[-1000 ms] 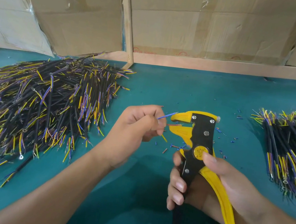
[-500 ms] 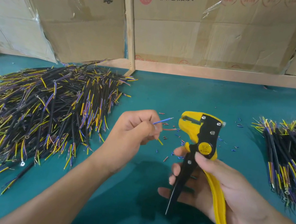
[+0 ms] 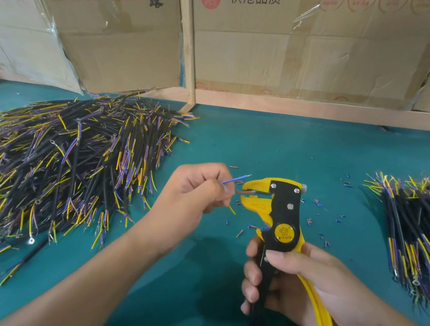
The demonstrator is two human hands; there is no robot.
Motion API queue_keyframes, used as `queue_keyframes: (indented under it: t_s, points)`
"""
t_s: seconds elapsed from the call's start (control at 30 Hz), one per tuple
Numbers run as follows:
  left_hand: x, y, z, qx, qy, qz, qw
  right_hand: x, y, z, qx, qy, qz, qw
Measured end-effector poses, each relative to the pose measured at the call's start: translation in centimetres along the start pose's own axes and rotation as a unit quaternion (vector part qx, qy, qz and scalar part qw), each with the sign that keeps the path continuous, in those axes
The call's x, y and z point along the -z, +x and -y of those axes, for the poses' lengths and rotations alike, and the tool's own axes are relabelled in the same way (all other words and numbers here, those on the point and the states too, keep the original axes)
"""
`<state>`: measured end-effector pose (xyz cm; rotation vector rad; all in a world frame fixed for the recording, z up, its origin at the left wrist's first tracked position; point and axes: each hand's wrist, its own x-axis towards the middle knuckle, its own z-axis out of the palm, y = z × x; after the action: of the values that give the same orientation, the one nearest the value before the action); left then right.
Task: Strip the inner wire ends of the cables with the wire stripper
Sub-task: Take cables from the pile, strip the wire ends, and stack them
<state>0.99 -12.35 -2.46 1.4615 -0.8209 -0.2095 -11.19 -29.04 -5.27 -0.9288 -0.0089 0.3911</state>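
My left hand pinches a cable whose thin inner wires fan out to the right. Its blue wire points up and right, bare at the tip. Its brown wire lies between the jaws of the yellow and black wire stripper. A yellow wire points down from under my fingers. My right hand grips the stripper's two handles, jaws pointing left. Most of the cable is hidden inside my left fist.
A big heap of black cables with yellow, blue and brown ends lies at the left on the green table. A smaller pile of cables lies at the right. Insulation scraps dot the table. Cardboard boxes stand behind.
The stripper's jaws have opened and moved left onto the brown wire, which half a second ago was clear of them. My right hand's fingers have curled back round the black handle.
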Motion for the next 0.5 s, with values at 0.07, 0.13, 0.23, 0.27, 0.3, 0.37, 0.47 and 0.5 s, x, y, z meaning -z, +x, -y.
queue_keyframes:
  t_s: [0.07, 0.13, 0.23, 0.27, 0.3, 0.37, 0.47, 0.5]
  points:
    - [0.01, -0.02, 0.07, -0.001, 0.005, 0.003, 1.000, 0.09, 0.00, -0.15, 0.002, -0.001, 0.005, 1.000]
    - [0.02, -0.02, 0.08, -0.002, 0.012, 0.007, 1.000, 0.16, -0.02, -0.26, 0.004, 0.003, 0.012, 1.000]
    - [0.09, 0.02, 0.12, 0.001, 0.018, 0.006, 1.000, 0.20, -0.12, -0.27, 0.007, -0.005, 0.037, 0.999]
    - [0.10, 0.03, 0.13, 0.002, 0.018, 0.006, 1.000, 0.24, -0.14, -0.27, 0.009, -0.008, 0.044, 0.999]
    - [0.08, 0.03, 0.12, 0.004, 0.017, 0.006, 1.000, 0.29, -0.16, -0.26, 0.010, -0.010, 0.050, 0.999]
    - [0.02, 0.03, 0.09, 0.009, 0.014, 0.005, 1.000, 0.37, -0.16, -0.28, 0.010, -0.006, 0.062, 0.998]
    - [-0.06, 0.05, 0.02, 0.014, 0.012, 0.005, 1.000, 0.50, -0.14, -0.26, 0.011, 0.004, 0.073, 0.997]
    - [-0.08, 0.07, 0.01, 0.015, 0.012, 0.004, 1.000, 0.54, -0.14, -0.24, 0.012, 0.006, 0.076, 0.997]
